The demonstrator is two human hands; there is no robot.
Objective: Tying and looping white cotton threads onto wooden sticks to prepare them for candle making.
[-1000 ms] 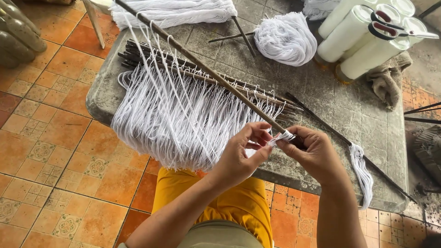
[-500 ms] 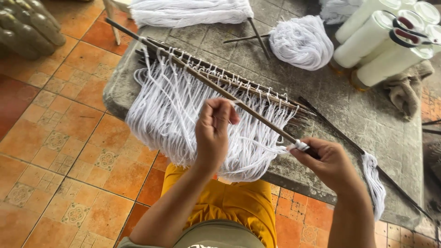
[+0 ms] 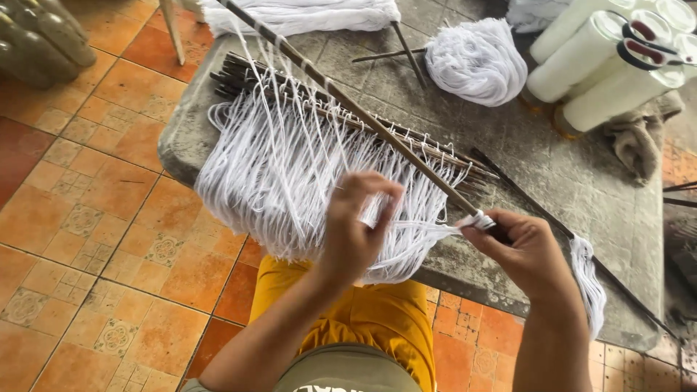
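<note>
Our right hand (image 3: 524,248) pinches the long rod's (image 3: 363,116) near end; our left hand (image 3: 356,225) grips white cords (image 3: 283,174) hanging left of it.

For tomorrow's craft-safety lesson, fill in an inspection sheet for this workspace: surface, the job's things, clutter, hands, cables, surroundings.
Surface: grey slab table, stained and worn.
Job's things: long stick strung with white cord loops that hang over the table edge.
Clutter: loose cord bundle, white spools, scissors, crumpled rag.
Hands: left hand pulls cords; right hand grips the stick end.
Cables: nothing seen.
Surroundings: orange tiled floor.
</note>
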